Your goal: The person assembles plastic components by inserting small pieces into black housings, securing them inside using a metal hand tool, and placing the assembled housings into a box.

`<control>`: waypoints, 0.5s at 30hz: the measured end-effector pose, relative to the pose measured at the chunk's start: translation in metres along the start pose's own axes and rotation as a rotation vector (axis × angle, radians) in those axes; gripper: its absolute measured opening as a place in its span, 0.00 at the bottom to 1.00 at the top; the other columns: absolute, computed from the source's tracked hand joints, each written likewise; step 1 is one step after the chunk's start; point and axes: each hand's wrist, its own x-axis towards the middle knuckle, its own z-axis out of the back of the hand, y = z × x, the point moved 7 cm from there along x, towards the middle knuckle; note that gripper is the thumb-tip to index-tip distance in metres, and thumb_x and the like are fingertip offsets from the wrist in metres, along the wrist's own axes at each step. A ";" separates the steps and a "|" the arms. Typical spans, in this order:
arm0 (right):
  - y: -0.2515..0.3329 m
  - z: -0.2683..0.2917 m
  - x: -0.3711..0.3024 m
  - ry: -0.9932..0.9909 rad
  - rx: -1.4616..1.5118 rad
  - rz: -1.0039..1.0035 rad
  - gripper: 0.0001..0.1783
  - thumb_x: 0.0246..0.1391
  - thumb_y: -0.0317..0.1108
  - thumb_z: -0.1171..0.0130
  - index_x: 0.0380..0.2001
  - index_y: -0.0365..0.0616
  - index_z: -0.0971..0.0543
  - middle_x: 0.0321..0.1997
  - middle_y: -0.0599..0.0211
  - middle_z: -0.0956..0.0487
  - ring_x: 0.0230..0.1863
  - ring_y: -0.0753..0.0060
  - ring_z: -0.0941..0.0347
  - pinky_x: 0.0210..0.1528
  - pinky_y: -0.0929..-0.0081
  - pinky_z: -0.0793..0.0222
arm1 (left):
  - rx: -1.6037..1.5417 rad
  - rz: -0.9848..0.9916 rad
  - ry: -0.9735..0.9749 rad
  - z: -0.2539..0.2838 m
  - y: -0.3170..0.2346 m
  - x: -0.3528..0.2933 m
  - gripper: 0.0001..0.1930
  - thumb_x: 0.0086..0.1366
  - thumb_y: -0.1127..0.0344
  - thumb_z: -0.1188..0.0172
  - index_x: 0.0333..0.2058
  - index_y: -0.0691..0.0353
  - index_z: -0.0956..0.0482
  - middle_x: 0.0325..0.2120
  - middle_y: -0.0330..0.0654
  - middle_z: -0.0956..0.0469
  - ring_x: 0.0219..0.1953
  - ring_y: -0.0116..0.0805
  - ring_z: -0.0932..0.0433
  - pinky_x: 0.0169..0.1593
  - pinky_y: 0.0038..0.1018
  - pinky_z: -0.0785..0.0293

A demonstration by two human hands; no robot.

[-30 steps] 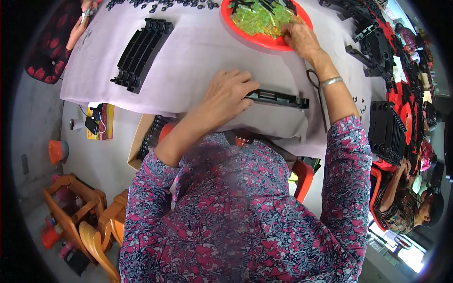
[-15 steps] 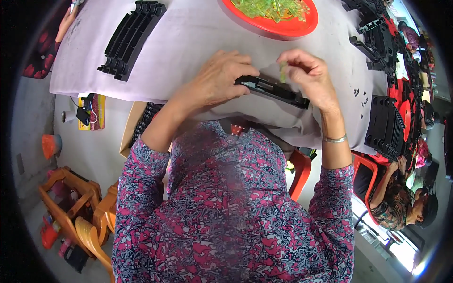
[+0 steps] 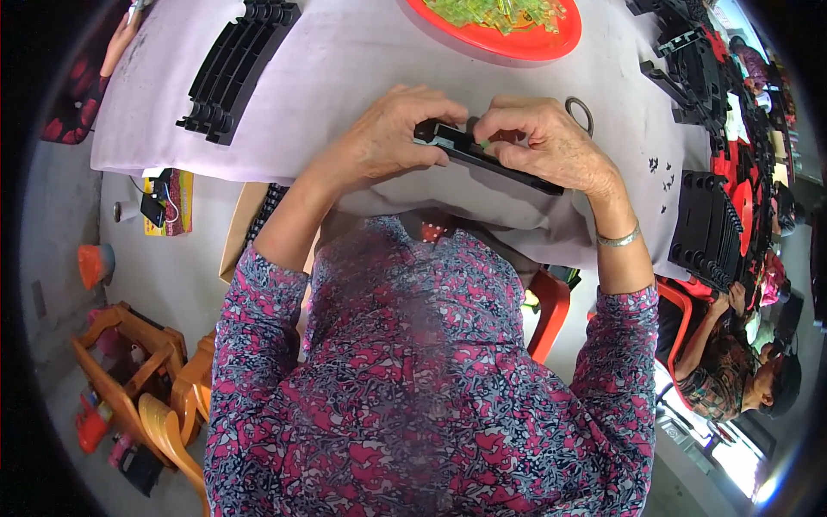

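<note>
Near the table's front edge, a long black plastic part [image 3: 517, 171] lies tilted, its left end higher in view. My left hand [image 3: 398, 131] closes round that left end, thumb on the near side and fingers on the far side. Over the middle of the part, my right hand [image 3: 551, 145] pinches a small yellow-green translucent piece [image 3: 485, 145], mostly hidden by the fingertips, against the part's upper side. Beyond both hands stands a red plate [image 3: 508, 53] heaped with similar yellow-green pieces [image 3: 495, 13]. A dark ring-shaped loop [image 3: 581, 115] shows just behind my right hand.
More black plastic parts lie joined at the back left [image 3: 239, 69] and piled at the right [image 3: 706, 228]. Small black bits [image 3: 668, 183] are scattered near the right edge. A co-worker [image 3: 732, 370] sits at the right; another person's hand [image 3: 125, 34] shows at the far left.
My right hand has come left and down onto the black part with the yellow-green piece, which it held above the part before. The dark loop behind it has come into view.
</note>
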 end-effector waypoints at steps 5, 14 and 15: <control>-0.003 -0.005 0.000 0.112 -0.105 -0.039 0.10 0.48 0.29 0.42 0.36 0.43 0.20 0.31 0.62 0.25 0.31 0.58 0.26 0.36 0.65 0.30 | -0.135 0.057 -0.020 -0.002 0.007 0.000 0.32 0.43 0.71 0.27 0.51 0.59 0.23 0.39 0.41 0.20 0.46 0.41 0.23 0.53 0.36 0.30; 0.020 -0.009 0.002 0.133 -0.438 0.090 0.04 0.48 0.30 0.41 0.28 0.42 0.22 0.32 0.59 0.24 0.34 0.49 0.25 0.36 0.55 0.31 | -0.032 0.078 0.002 -0.003 0.012 -0.002 0.40 0.43 0.69 0.26 0.59 0.54 0.27 0.44 0.40 0.20 0.48 0.39 0.24 0.57 0.36 0.32; 0.020 -0.008 0.002 0.141 -0.468 0.081 0.03 0.48 0.30 0.41 0.28 0.42 0.22 0.31 0.59 0.25 0.34 0.49 0.25 0.35 0.55 0.31 | -0.027 0.067 0.002 -0.003 0.011 -0.003 0.40 0.43 0.69 0.26 0.59 0.54 0.28 0.45 0.40 0.20 0.48 0.39 0.24 0.58 0.36 0.33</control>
